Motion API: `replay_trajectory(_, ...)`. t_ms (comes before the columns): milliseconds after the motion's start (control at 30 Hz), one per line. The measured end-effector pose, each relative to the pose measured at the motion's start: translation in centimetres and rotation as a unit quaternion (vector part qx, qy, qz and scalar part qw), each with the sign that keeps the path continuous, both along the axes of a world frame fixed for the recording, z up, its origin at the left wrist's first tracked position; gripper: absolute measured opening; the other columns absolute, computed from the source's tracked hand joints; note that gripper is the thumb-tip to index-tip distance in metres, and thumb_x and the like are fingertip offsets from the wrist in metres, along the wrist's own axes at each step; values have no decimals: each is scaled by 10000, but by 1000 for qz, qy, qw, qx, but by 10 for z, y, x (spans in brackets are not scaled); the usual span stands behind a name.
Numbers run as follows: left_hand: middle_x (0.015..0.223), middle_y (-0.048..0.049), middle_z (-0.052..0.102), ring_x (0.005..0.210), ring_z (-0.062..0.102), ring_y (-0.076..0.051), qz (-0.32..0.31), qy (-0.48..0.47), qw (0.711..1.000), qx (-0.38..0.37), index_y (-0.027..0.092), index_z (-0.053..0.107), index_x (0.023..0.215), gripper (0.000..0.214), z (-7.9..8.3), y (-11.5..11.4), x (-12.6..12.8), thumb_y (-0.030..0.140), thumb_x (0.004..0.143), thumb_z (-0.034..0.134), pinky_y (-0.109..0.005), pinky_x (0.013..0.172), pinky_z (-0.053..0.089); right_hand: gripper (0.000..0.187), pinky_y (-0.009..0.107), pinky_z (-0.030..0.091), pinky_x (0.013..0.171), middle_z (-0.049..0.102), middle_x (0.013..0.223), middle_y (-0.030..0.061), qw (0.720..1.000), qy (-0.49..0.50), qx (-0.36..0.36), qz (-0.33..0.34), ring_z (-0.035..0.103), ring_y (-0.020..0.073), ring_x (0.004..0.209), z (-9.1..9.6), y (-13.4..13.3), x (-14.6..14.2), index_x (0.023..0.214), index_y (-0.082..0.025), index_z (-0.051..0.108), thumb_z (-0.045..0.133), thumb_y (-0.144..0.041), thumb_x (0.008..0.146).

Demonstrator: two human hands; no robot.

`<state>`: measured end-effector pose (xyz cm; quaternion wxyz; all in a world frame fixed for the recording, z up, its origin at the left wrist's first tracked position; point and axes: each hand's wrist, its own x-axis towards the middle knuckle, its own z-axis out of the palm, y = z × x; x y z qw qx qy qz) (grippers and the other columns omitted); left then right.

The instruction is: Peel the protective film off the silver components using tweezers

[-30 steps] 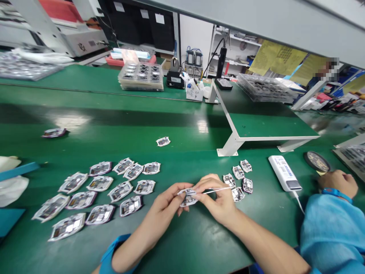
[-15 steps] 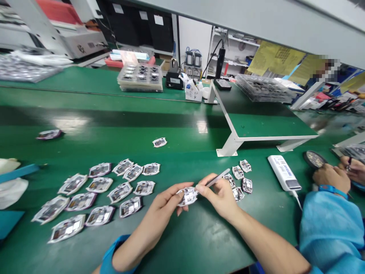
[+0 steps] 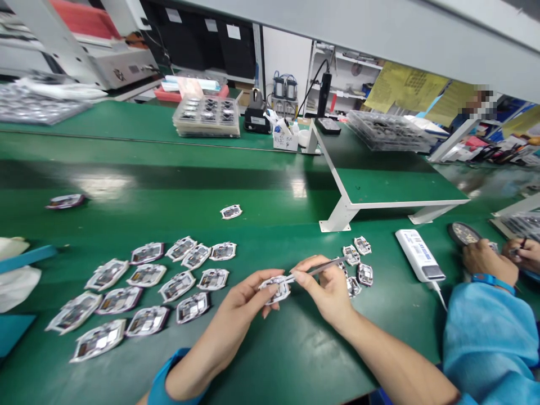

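Observation:
My left hand pinches a small white-edged circuit part just above the green table. My right hand grips thin metal tweezers, their tip touching that part. Several similar parts lie in rows to the left. A smaller cluster of parts lies just right of my right hand.
A white rectangular device with a cable lies at right. A low green stand with white legs sits behind it. A co-worker's blue sleeve and hands are at far right. Trays of parts stand at the back.
The tweezers have tilted from pointing up-right to lying flatter, tip back at the part. The view has shifted slightly. The co-worker's hands have moved at far right.

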<state>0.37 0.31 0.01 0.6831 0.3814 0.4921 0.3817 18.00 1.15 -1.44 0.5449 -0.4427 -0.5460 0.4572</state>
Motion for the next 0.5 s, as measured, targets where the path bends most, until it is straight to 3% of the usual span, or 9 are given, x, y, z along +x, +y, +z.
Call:
replay_trajectory(233, 781, -20, 687, 656, 557, -162, -16, 74, 995, 68, 191, 703, 1070, 343, 3, 1, 0, 371, 779, 713, -271, 606, 433, 105, 319, 540, 735, 743, 789, 27, 999, -19, -41, 4, 687, 188, 758, 6, 1, -1, 818, -207, 681, 721, -304, 810)
replay_trajectory(500, 821, -28, 711, 675, 597, -177, -26, 92, 986, 138, 209, 697, 1062, 307, -9, -2, -1, 380, 808, 667, -271, 619, 480, 115, 303, 528, 712, 726, 757, 14, 998, 2, -65, 14, 673, 179, 724, 3, 3, -1, 788, -201, 685, 741, -301, 778)
